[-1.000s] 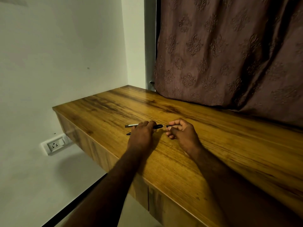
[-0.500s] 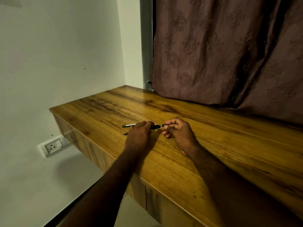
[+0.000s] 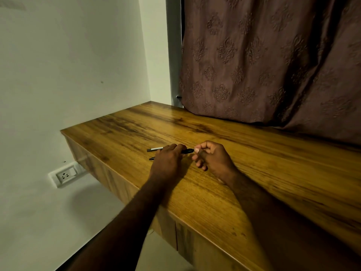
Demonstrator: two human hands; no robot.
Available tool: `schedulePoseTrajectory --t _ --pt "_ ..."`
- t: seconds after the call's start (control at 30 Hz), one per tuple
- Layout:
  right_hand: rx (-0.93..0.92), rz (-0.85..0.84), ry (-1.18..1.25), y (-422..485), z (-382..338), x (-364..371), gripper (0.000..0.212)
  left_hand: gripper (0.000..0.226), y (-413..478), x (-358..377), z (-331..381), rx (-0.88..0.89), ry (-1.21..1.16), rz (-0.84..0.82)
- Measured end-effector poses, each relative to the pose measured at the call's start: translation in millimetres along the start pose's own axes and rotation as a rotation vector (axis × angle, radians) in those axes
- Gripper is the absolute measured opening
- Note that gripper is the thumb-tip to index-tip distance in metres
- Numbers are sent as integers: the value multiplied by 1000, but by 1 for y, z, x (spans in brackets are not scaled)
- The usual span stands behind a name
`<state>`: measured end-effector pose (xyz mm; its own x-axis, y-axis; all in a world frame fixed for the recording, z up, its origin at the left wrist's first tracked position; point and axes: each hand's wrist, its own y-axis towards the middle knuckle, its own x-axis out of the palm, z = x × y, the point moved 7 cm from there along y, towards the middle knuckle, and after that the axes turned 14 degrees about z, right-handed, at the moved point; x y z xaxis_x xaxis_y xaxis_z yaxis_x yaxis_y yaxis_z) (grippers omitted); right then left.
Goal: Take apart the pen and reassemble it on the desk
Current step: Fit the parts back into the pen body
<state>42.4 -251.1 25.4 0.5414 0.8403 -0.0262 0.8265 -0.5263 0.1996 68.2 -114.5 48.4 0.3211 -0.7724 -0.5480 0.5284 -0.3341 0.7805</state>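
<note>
At the far left a white wall socket (image 3: 66, 174) sits below the edge of the wooden surface (image 3: 254, 173), well clear of the work. Further right, two pen pieces lie on the wood just beyond the left hand: a silver-grey tube (image 3: 155, 149) with a dark end, and nearer the person a thin dark piece (image 3: 152, 158) of which only the tip shows past the knuckles. The left hand (image 3: 168, 163) lies palm down over them, its grip pressed together on the black pen barrel (image 3: 187, 151), which stays low over the wood and points right. The right hand (image 3: 212, 159) has closed in since a second ago: then a clear stretch of barrel showed between the hands, now thumb and forefinger pinch something at the barrel's right tip, too small to name. That closing suggests a small part is being fed into or twisted onto the barrel, so reassembly seems under way, though the loose pieces at left mean it is far from complete. Behind, a patterned brown curtain (image 3: 273, 65) hangs down to the back edge.
</note>
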Motion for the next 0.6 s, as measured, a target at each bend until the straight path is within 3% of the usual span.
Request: schedulePoseTrajectory --t 0.13,0.3,0.43,0.6 --pt "-36 -22 -88 -2 -4 3 22 45 0 -4 4 27 -8 29" --pt "-1 -32 -68 -2 -5 4 32 23 -2 -10 10 61 -7 88" --pt "35 -81 -24 -3 -3 8 22 27 -2 -9 9 69 -9 72" --pt "139 103 260 8 -2 -16 7 47 -1 -10 -1 -56 47 102"
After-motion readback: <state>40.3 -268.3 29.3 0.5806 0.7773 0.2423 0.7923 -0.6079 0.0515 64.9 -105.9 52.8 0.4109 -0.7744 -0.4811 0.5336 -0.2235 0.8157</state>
